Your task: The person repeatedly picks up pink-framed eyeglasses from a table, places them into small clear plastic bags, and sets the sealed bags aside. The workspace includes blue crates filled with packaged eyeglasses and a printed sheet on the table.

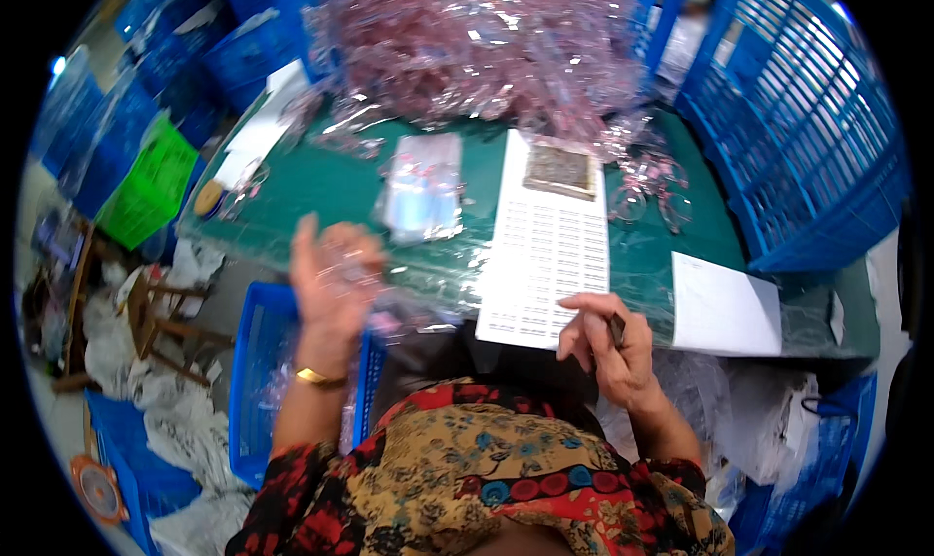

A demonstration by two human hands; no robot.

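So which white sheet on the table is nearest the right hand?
The long printed sheet in the middle, its near corner by the right hand. It alone carries a dark, flat block; the other sheets lie off to the sides.

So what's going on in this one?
A person is at a green table. Their blurred left hand appears to hold a clear plastic bag with pinkish contents; the right hand, with something small and dark in it, is at the lower right corner of a white printed sheet. Bluish clear packets lie beyond, before a heap of pinkish packages.
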